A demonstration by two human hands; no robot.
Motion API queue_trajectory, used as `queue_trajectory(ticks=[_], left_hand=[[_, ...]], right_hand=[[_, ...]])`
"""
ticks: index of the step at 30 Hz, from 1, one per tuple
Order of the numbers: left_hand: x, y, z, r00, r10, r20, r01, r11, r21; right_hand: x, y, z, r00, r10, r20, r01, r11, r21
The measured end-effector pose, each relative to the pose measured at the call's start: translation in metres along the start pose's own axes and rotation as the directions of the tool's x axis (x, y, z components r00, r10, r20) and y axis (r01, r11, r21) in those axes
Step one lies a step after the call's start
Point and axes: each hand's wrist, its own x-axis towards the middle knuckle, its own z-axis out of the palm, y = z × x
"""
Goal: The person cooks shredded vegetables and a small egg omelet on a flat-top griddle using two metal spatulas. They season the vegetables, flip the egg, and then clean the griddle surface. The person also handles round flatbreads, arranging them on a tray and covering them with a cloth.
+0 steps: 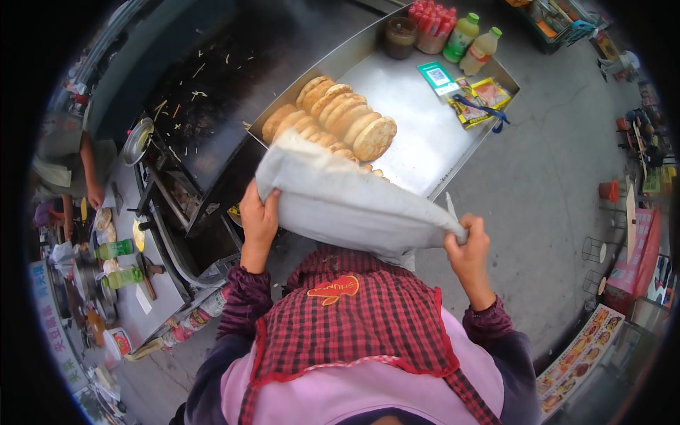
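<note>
My left hand [260, 223] grips the left end of a white cloth [350, 207], thumb on top. At the cloth's right end, my right hand [470, 249] pinches a corner between thumb and fingers. The cloth is stretched between both hands above the near part of a metal tray [425, 133]. Rows of round flatbreads [374, 138] stand on edge in the tray; the cloth's raised edge hides the nearest ones. A checked red and black apron [350, 319] covers my front.
A jar of sauce [400, 38], drink bottles [462, 38], red-topped packs and seasoning packets [473, 103] occupy the tray's far end. A dark griddle [207, 90] with food scraps adjoins it. At left, a co-worker's hand [95, 195] is over a side table [159, 313].
</note>
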Motion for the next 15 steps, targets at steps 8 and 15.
queue_trajectory(ticks=[8, 15], left_hand=[[0.233, 0.025, 0.065, 0.914, 0.394, 0.100, -0.387, 0.768, 0.511], [0.145, -0.005, 0.065, 0.895, 0.439, 0.084, -0.440, 0.835, 0.331]], right_hand=[[0.199, 0.002, 0.046, 0.871, -0.430, -0.237, 0.272, 0.825, -0.495], [0.156, 0.065, 0.099, 0.974, -0.208, -0.093, 0.171, 0.936, -0.308]])
